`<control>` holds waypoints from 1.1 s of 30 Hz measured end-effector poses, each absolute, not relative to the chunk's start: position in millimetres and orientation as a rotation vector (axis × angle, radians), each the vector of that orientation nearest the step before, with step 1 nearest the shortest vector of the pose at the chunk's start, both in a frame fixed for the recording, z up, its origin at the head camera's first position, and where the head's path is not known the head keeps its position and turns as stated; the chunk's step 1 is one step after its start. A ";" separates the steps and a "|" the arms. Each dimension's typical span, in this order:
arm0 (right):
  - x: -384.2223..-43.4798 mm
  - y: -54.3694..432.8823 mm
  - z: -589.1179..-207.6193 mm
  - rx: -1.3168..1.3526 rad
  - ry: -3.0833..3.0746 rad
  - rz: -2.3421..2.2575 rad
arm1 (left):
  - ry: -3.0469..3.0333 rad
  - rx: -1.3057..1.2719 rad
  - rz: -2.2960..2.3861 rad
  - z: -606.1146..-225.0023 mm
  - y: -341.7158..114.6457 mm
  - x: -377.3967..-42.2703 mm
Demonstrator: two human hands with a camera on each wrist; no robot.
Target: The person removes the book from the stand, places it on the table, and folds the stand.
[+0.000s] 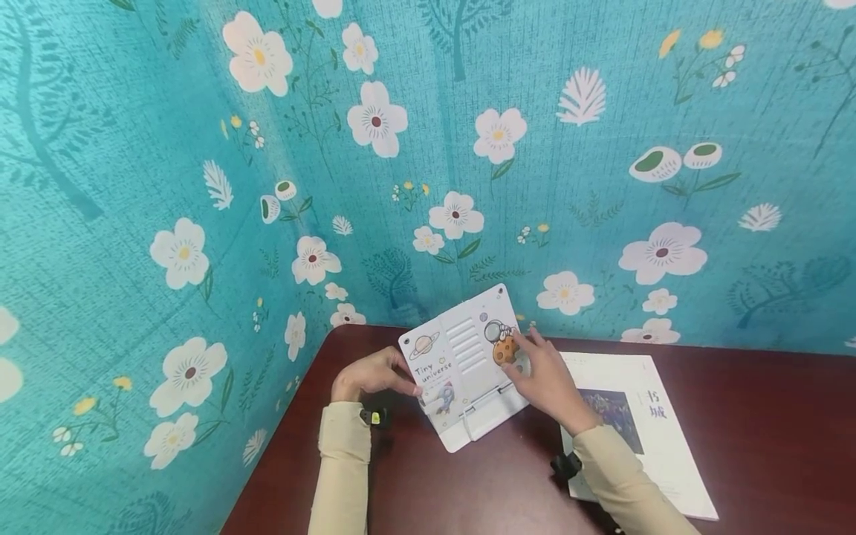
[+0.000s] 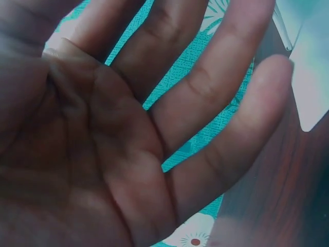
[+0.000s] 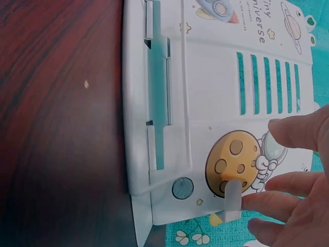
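Observation:
A white book stand (image 1: 464,364) with "Tiny universe" lettering, slots and cartoon space pictures leans back above the table. At its left edge my left hand (image 1: 377,371) holds on, thumb at the front; its other fingertips are partly hidden behind the panel. The left wrist view shows the palm and spread fingers (image 2: 205,87) beside the stand's white edge (image 2: 311,87). Over the stand's right side is my right hand (image 1: 545,375), thumb apart from the fingers. Its fingers (image 3: 280,203) reach a small pale page clip (image 3: 233,200) at the edge, below the astronaut and planet picture.
A white-covered book (image 1: 669,446) with a dark picture lies on the right, partly under the right forearm. The dark red table (image 1: 769,431) meets a teal flowered cloth (image 1: 588,223) at its back and left edges.

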State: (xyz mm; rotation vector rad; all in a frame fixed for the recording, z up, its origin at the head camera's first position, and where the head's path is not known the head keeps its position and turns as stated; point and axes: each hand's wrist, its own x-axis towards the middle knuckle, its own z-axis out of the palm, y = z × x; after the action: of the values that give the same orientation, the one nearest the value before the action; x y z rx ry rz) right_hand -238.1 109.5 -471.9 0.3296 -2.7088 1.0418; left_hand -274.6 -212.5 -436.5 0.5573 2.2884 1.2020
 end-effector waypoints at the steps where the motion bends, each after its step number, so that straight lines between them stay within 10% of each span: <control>1: -238.7 108.1 -472.3 0.338 -2.710 1.043 | 2.286 0.556 1.198 -435.1 -212.1 -274.3; 33: -232.2 74.0 -485.3 0.565 -2.697 0.986 | 2.282 0.657 1.140 -414.6 -173.7 -256.5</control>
State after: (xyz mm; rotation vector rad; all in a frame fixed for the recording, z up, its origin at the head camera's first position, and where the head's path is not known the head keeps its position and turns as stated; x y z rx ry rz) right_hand -232.2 74.0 -485.3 0.5654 -2.6974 0.9864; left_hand -256.5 -173.7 -414.6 0.6568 2.2820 1.1401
